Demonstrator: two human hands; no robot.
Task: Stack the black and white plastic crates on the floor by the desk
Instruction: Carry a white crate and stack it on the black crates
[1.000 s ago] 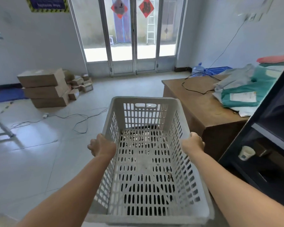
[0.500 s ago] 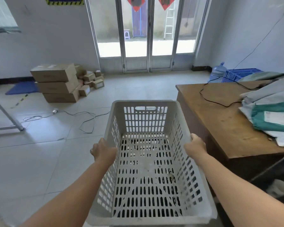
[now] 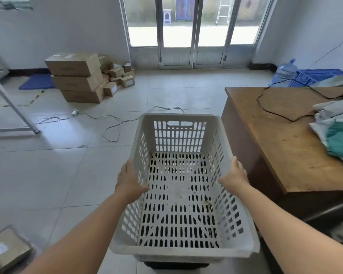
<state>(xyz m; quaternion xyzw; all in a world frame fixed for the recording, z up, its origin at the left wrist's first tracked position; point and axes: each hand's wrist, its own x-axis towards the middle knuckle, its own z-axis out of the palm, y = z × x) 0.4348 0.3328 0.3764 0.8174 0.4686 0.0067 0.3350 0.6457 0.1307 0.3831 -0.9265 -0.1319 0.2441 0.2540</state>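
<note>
I grip one white crate [image 3: 179, 194] by its long rims, left hand [image 3: 129, 179] and right hand [image 3: 235, 175] clenched; one black crate [image 3: 176, 265] shows beneath. No legible writing.

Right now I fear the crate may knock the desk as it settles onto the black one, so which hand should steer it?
Probably the right hand: it grips the white slotted plastic crate on the side beside the brown wooden desk; the left hand holds the far side.
</note>
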